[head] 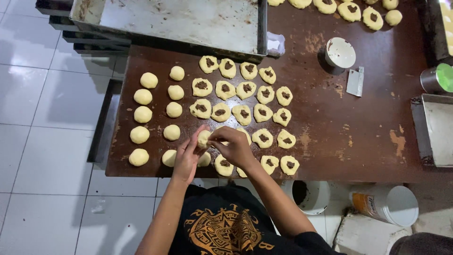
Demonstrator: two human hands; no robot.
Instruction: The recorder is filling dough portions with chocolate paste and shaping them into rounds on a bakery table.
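My left hand [187,156] and my right hand [233,147] meet over the near edge of a brown worktable [358,137], both pinching one pale dough piece [204,139] between the fingers. To the left lie several smooth closed dough balls [143,114] in two columns. To the right and behind my hands lie several flattened dough rounds with dark filling [243,113] in rows. One more filled round [223,165] sits just under my right wrist.
A large metal baking tray [179,21] rests at the table's far edge on a stack of trays. A white bowl [340,53] and a metal scraper [355,81] lie at right. More filled rounds [349,10] sit far right. Buckets [387,204] stand on the floor.
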